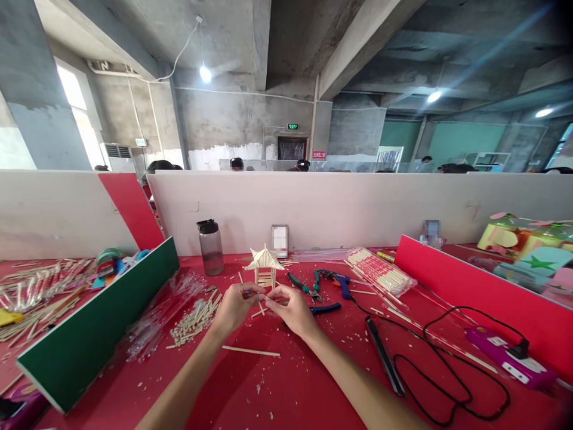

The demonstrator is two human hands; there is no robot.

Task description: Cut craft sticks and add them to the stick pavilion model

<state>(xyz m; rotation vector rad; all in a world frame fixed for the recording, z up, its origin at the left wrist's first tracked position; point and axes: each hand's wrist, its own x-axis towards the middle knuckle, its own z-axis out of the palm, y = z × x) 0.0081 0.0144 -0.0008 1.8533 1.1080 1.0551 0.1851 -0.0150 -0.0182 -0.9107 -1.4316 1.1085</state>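
Observation:
My left hand (237, 306) and my right hand (290, 307) meet at the fingertips above the red tabletop, both in a pinch. Whatever sits between the fingers is too small to make out. Just behind them stands a little pavilion model (264, 263) built of pale wooden sticks, upright, its lower part partly covered by my fingers. To the left of my left hand lies a heap of short cut sticks (197, 319). One longer stick (251, 351) rests on the table below the hands.
Right of the hands lie green-handled pliers (308, 286), a glue gun (338, 280), a packet of sticks (378, 272), a black cutter (385, 356), and a purple power strip (510, 358) with a looping cord. A water bottle (210, 248) stands back left. Green (102, 322) and red (474, 292) dividers flank the workspace.

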